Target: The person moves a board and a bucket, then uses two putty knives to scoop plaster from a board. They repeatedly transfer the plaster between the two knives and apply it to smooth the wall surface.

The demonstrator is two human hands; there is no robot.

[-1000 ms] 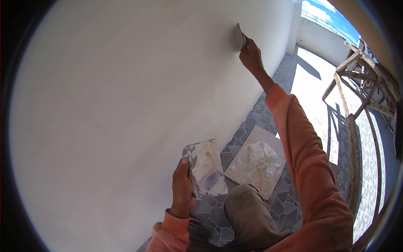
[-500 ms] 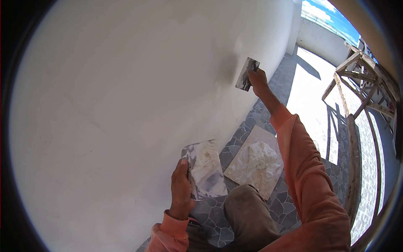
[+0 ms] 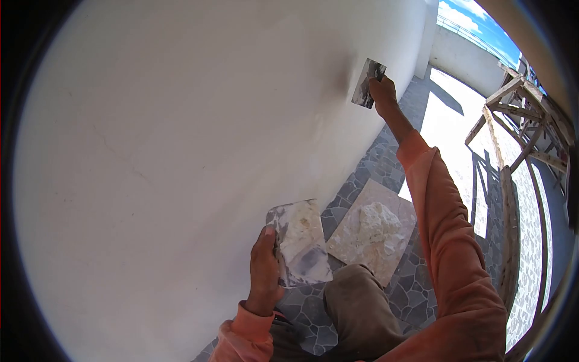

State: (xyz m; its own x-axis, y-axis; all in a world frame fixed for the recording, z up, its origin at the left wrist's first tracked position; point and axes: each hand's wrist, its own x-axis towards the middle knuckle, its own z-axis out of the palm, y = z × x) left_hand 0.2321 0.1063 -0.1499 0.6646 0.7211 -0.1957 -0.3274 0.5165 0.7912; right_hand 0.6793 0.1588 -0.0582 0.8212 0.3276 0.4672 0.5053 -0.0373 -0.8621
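Right hand [image 3: 383, 92] up high, arm stretched out in an orange sleeve [image 3: 449, 223], fingers closed round the scraper [image 3: 368, 83]. The blade is tilted, its smeared face turned towards the camera, right up against the white wall [image 3: 181, 151]; whether its edge actually touches the plaster, I cannot tell. A soft grey shadow sits on the wall just left of the blade.

Down low, the left hand [image 3: 265, 273] grips the board [image 3: 301, 242] by its near edge, thumb on top, fingers curled underneath. The board is held close to the wall, roughly level, tipped a little, with a pale smear of putty [image 3: 300, 224] across its far half and grey patches nearer the hand.

Just beside the board, on the stone floor [image 3: 416, 295], lies a tile [image 3: 348, 236] carrying a white heap [image 3: 376, 222] of filler. A knee [image 3: 356, 298] in dusty grey cloth sits below the tile, touching its near corner in this view.

Off to the right, well apart from both hands, a wooden trestle [image 3: 523, 123] stands in bright sun and throws its shadow over the paving.
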